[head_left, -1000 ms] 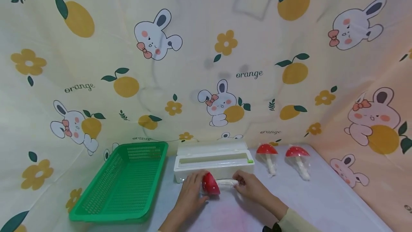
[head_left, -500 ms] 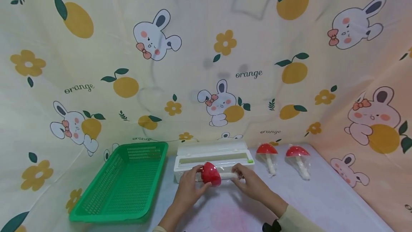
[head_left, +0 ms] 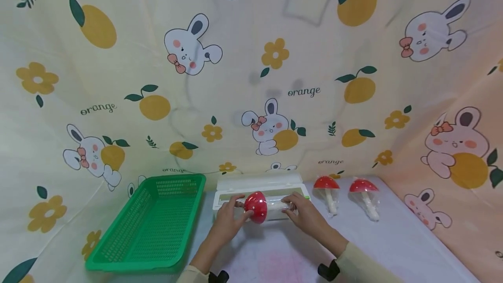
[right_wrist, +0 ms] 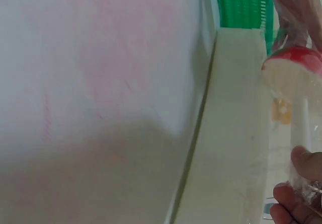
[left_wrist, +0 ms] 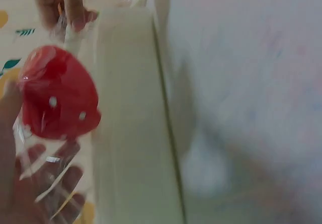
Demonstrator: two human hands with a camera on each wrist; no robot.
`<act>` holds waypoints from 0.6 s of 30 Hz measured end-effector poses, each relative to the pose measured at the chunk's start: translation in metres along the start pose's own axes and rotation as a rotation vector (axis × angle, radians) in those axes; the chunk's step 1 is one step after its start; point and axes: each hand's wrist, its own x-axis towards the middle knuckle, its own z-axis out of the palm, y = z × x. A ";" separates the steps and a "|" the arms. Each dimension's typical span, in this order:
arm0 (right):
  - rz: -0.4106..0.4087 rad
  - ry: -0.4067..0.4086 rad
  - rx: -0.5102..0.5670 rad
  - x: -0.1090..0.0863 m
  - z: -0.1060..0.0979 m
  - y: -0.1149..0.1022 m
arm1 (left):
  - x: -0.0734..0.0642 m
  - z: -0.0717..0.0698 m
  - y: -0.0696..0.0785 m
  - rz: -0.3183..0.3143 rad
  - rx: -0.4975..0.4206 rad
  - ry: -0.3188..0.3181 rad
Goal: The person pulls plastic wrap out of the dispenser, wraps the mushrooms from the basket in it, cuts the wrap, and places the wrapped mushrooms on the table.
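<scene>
A red toy mushroom [head_left: 256,207] with white dots and a white stem lies sideways in clear plastic film, held up over the front of a long white box [head_left: 222,210]. My left hand [head_left: 225,223] grips the cap end, thumb against the cap and fingers in the loose film beyond it. At the stem end my right hand [head_left: 308,215] pinches the film with thumb and fingers. In the left wrist view the cap [left_wrist: 59,95] hides part of the left fingers. The stem [right_wrist: 301,128] shows through the film in the right wrist view.
Two more film-wrapped mushrooms, one nearer [head_left: 326,193] and one farther right [head_left: 365,198], lie right of the box. A green plastic basket [head_left: 178,248] stands on the left. The box's lid [head_left: 255,180] is raised, near a patterned cloth backdrop [head_left: 232,99].
Both hands have lifted the mushroom from the table in front of the box up and away from me, over the box's front. The right fingers have shifted their hold at the stem end.
</scene>
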 end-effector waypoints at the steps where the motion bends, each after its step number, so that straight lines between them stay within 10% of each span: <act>1: -0.007 -0.001 0.005 0.001 -0.001 -0.001 | 0.000 -0.003 -0.001 0.005 -0.013 -0.030; 9: -0.044 -0.018 -0.009 0.010 -0.004 0.002 | 0.009 -0.012 -0.004 0.070 0.006 -0.082; 18: -0.022 -0.110 -0.008 0.019 -0.008 0.000 | 0.025 -0.020 0.002 -0.050 -0.020 -0.112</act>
